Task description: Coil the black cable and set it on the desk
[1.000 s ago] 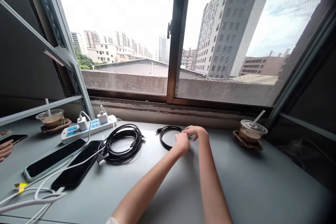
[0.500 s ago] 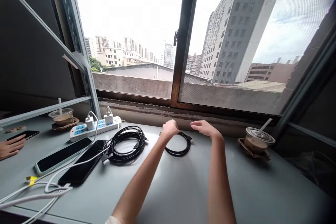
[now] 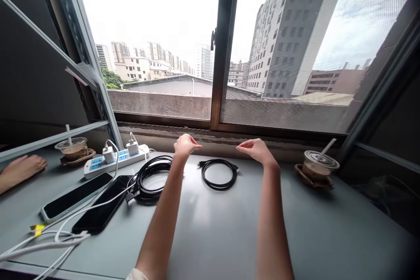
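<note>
A thin black cable, coiled into a ring (image 3: 219, 188), lies on the grey table between and below my hands, its two plug ends showing at the left and right. My left hand (image 3: 185, 145) is raised left of the ring with curled fingers and the thumb pointing right. To the upper right of the coil hovers my right hand (image 3: 257, 150), thumb and fingertips pinched together. Neither hand touches the ring. Whatever may be between the fingertips is too small to make out. Partly behind my left forearm is a thicker black cable bundle (image 3: 144, 196).
A power strip (image 3: 122, 158) with white chargers, phones (image 3: 77, 197) (image 3: 101, 210) and white cables (image 3: 49, 245) occupy the left. Drink cups stand at left (image 3: 72, 148) and right (image 3: 320, 166). Another person's hand (image 3: 28, 168) rests far left. A window lies beyond the table.
My left hand has moved left, off the coiled ring, uncovering it. My right hand stays nearly still. The other person's hand has shifted, and the phone by it no longer shows.
</note>
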### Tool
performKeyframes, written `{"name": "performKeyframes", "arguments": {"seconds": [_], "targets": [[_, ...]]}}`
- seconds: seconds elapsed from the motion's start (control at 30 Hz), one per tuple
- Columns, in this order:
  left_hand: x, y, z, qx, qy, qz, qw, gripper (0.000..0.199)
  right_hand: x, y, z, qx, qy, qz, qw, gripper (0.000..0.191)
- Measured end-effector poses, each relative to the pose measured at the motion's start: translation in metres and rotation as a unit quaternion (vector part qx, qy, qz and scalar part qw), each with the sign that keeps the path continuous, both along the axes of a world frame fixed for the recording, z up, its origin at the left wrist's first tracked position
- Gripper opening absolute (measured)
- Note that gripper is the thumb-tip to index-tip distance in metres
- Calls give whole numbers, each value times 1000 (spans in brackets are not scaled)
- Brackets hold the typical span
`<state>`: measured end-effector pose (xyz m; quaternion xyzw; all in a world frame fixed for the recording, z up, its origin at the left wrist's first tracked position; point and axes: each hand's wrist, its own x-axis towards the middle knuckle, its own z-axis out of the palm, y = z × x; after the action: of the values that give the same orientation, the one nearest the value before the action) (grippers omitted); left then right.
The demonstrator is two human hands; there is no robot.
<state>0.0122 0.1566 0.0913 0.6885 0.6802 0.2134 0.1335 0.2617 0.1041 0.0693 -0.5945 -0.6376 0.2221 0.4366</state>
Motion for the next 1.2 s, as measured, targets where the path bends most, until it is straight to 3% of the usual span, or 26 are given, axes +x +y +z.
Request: {"name": "performKeyframes", "arguments": {"seconds": [0.13,0.27,0.4,0.5,0.67,0.93,1.07,1.2], "targets": [[72,-6,-32,-19,43,-139,989,30,6,-8,1,-11,-8,-12,1000,26],[130,-27,-81,-7,97,-236,967,33,8,-17,9,-15,-12,-4,1000,22],[148,-31,-123,13,141,-267,953,27,7,-25,18,-14,-16,-10,1000,21],[147,-21,-141,31,154,-268,950,34,9,-32,25,8,-4,0,1000,22],[146,-14,-153,60,169,-265,948,40,13,-40,30,47,25,20,998,19],[147,-22,-155,97,172,-248,948,39,-5,-38,37,30,10,54,998,17],[145,-30,-154,134,142,-219,956,40,-8,-54,47,54,-5,115,992,19],[136,-43,-152,197,99,-215,951,35,-4,-77,56,100,-10,108,989,24]]}}
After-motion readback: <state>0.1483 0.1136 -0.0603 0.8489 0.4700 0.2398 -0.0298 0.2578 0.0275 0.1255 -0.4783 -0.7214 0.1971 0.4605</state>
